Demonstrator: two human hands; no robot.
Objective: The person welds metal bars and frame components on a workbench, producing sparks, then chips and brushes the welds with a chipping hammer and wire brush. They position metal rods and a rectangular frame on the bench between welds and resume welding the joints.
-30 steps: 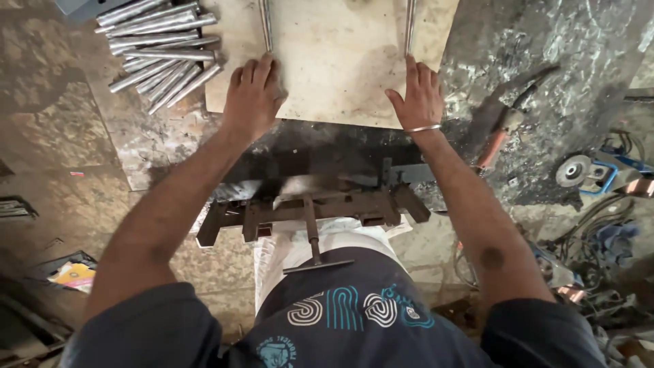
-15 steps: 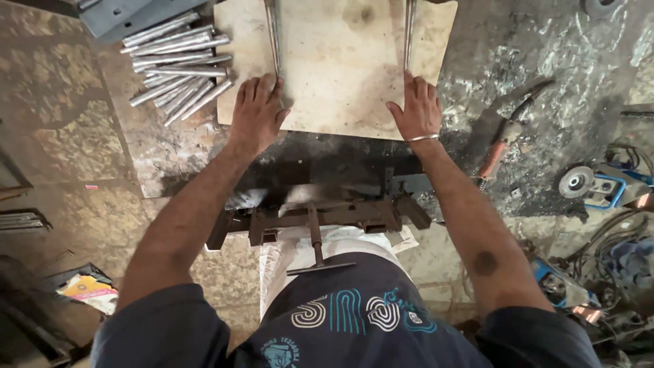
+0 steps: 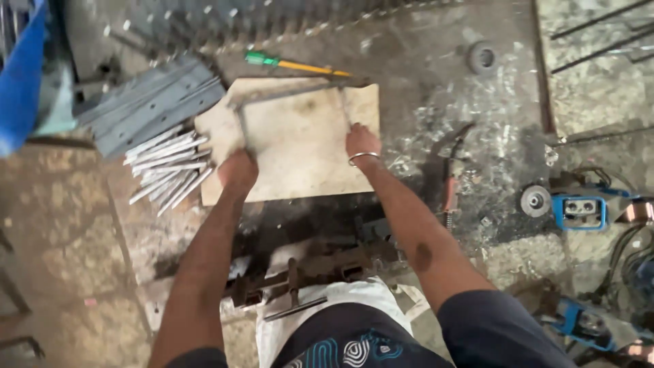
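Pale square wooden board [image 3: 300, 146] lies mid-frame on the dirty floor. Thin U-shaped grey metal rod frame [image 3: 289, 95] sits on it, upper centre. Left hand [image 3: 238, 170] grips the frame's left leg, right hand [image 3: 361, 141] grips its right leg, hands apart. Bundle of short silver metal rods [image 3: 167, 170] lies left of the board. Green-and-yellow screwdriver [image 3: 296, 64] lies just above it.

No packages, labels, signs or screens show anywhere on this workshop floor.
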